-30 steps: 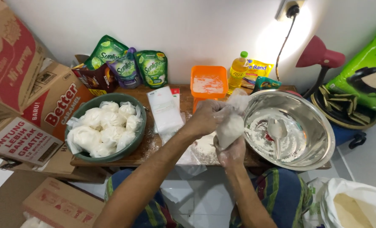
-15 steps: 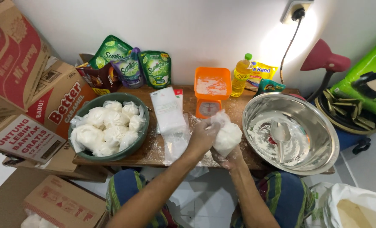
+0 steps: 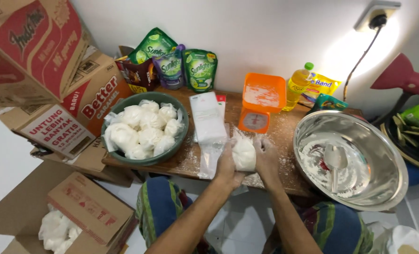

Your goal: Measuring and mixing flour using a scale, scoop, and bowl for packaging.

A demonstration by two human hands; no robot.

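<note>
White flour bag (image 3: pixel 244 154), scale (image 3: pixel 261 103), steel bowl (image 3: pixel 350 157)

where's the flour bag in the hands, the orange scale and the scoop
flour bag (image 3: pixel 244 154), head view, middle of its white bulge between both hands
orange scale (image 3: pixel 261 101), head view, floury top tray
scoop (image 3: pixel 335 159), head view, its blade inside the steel bowl (image 3: pixel 388 155)

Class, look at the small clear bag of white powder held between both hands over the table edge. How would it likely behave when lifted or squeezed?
The bag of white powder would probably feel soft and yielding, since it bulges round between the left hand and right hand. Its thin clear plastic looks floppy and might tear or slip. Packed full, it is likely fairly heavy for its size, and unlikely to roll.
</note>
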